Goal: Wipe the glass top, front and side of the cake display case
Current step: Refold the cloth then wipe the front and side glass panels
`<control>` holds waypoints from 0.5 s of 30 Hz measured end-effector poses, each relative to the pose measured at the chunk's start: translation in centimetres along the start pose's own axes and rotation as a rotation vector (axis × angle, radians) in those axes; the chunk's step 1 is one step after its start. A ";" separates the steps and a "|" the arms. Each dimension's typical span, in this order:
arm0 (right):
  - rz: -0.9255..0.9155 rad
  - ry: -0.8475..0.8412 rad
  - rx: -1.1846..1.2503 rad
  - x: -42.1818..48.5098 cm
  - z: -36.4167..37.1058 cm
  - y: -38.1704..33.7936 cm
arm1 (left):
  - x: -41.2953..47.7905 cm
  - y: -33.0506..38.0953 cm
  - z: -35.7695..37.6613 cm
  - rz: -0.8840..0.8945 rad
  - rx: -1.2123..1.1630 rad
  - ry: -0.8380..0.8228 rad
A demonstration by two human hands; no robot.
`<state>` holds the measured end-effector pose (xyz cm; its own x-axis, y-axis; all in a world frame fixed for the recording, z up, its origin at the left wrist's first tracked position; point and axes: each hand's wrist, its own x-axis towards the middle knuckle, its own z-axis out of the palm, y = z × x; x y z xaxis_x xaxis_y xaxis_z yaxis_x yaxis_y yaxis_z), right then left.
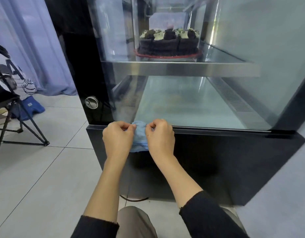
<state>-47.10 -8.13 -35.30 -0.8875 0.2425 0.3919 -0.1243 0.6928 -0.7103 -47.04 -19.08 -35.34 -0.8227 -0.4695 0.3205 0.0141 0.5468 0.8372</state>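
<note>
Both hands, left hand (118,137) and right hand (160,136), pinched a blue cloth (139,134) at the bottom edge of the display case (191,100) glass, apparently refolding it between wipes. Next it needed pressing flat against the pane. A folding chair (14,121) stood well left, no obstacle.

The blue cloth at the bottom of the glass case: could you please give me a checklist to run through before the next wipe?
1. Crumpled blue cloth held by both hands: ok, left hand and right hand pinch it.
2. Cloth flat against glass: not ok, bunched.
3. Cloth at lower edge of clear glass panel: ok.
4. Round chocolate cake behind glass: ok.
5. Glass free of smears: cannot tell, reflections.
</note>
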 end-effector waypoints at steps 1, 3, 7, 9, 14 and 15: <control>-0.019 -0.036 -0.029 -0.1 0.5 -0.9 | 0.4 -0.4 -0.6 -0.014 0.008 0.013; -0.083 -0.112 -0.100 -0.2 1.6 -2.6 | 1.3 -1.1 -1.8 -0.044 0.022 0.040; -0.210 -0.225 -0.143 -0.4 2.9 -5.3 | 2.6 -2.4 -3.9 -0.114 0.045 0.115; -0.218 -0.219 -0.118 -0.4 3.3 -5.1 | 2.8 -2.5 -4.0 -0.125 0.032 0.132; -0.110 -0.076 0.045 -0.9 0.7 -0.2 | 0.7 -1.1 -0.5 0.011 0.005 0.072; -0.075 -0.026 0.106 -0.8 -0.4 1.1 | -0.2 -0.5 0.7 0.043 -0.012 0.044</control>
<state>-46.34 -7.28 -36.17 -0.8848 0.1747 0.4320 -0.2355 0.6324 -0.7380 -47.32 -18.76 -36.10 -0.7953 -0.4764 0.3750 0.0557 0.5584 0.8277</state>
